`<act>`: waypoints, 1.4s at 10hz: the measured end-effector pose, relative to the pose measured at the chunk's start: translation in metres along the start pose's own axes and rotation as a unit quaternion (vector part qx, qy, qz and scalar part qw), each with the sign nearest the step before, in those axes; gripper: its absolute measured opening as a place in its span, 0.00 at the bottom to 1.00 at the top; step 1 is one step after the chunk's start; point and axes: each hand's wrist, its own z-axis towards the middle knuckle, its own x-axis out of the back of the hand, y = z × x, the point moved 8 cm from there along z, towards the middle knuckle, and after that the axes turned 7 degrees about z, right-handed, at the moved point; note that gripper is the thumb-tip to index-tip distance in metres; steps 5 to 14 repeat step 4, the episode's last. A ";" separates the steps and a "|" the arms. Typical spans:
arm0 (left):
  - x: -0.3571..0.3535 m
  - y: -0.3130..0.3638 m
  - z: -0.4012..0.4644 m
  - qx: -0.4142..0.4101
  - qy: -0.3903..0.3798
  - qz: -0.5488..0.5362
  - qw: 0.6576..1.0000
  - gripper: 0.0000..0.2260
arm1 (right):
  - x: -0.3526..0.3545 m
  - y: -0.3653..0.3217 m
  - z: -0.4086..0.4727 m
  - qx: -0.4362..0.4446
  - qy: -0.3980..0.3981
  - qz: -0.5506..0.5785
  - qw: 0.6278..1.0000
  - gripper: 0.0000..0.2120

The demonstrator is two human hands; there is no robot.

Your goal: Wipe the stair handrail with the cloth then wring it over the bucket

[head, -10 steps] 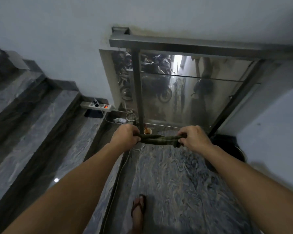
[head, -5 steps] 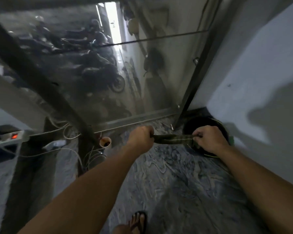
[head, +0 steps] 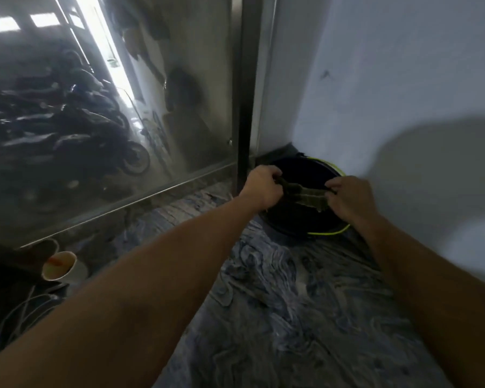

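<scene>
A dark green cloth (head: 305,196) is rolled into a rope and stretched between my two hands. My left hand (head: 262,187) grips its left end, my right hand (head: 350,196) grips its right end. Both hold it directly above a dark bucket (head: 300,224) with a yellow-green rim, standing on the floor in the corner by the wall. A drop hangs from the cloth's lower edge near my right hand. The handrail's top bar is out of view; only its metal post (head: 245,107) and glass panel (head: 109,107) show.
A paper cup (head: 59,266) with some orange-brown liquid stands on the floor at the left, with loose cables (head: 20,312) beside it. A white wall (head: 403,93) closes the right side. The marbled stone floor (head: 277,317) lies under my arms.
My view and both hands swung right and forward, from in front of the glass panel to over the bucket. The cloth stays twisted and gripped at both ends.
</scene>
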 end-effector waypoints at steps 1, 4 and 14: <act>-0.003 -0.014 -0.007 -0.003 -0.020 0.048 0.999 0.20 | -0.010 0.023 -0.012 -0.042 -0.034 0.037 0.998 0.20; 0.091 -0.172 -0.077 0.136 0.009 0.086 0.987 0.15 | 0.041 0.130 -0.134 -0.208 0.014 0.140 0.968 0.14; 0.091 -0.172 -0.077 0.136 0.009 0.086 0.987 0.15 | 0.041 0.130 -0.134 -0.208 0.014 0.140 0.968 0.14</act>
